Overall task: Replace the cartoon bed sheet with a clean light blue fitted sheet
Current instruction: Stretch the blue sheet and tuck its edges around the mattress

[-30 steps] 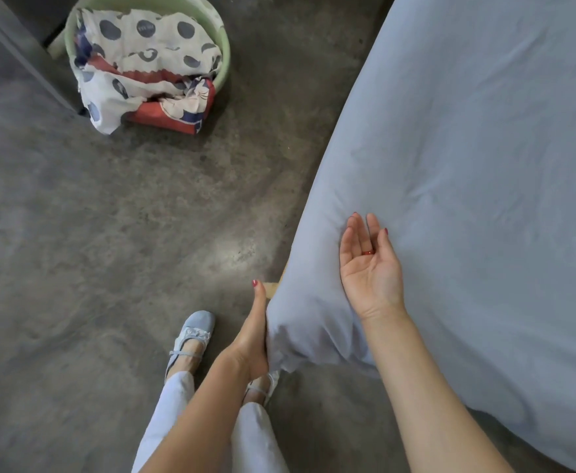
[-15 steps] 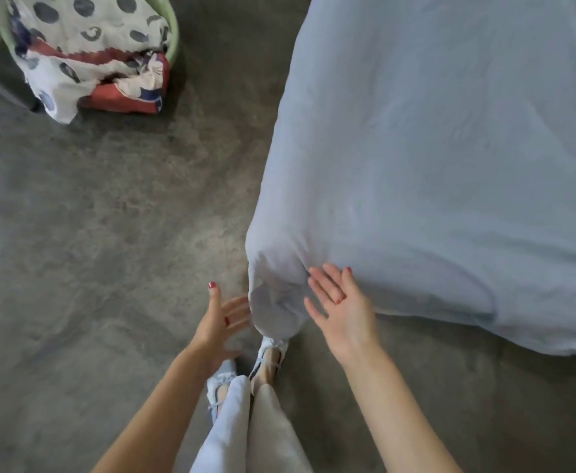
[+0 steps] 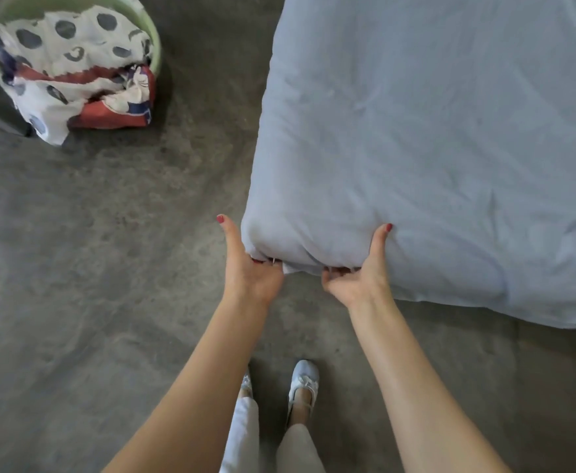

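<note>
Both hands have closed in since a moment ago: they were open and hovering beside the bed corner, and now they are locked onto it. The left hand (image 3: 253,271) grips the light blue fitted sheet (image 3: 433,158) at the bottom of the near corner, fingers curled under the gathered hem, thumb pointing straight up along the corner's left side. The right hand (image 3: 360,274) mirrors it just beside, fingers hooked under the bunched fabric, thumb pressed up against the sheet's front face. The two hands sit close together but apart, with a small fold of hem showing between them.

The sheet covers the whole bed top in view, lightly wrinkled, its edge hanging along the near side toward the right edge of the frame.

Over at the far left of the concrete floor (image 3: 109,268), the cartoon bed sheet (image 3: 74,73) lies crumpled in a pale green basin (image 3: 155,46), spotted white and red fabric spilling over the near rim onto the floor. Below, the person's light trousers and pale blue shoes (image 3: 303,387) stand on the floor, just short of the corner.
</note>
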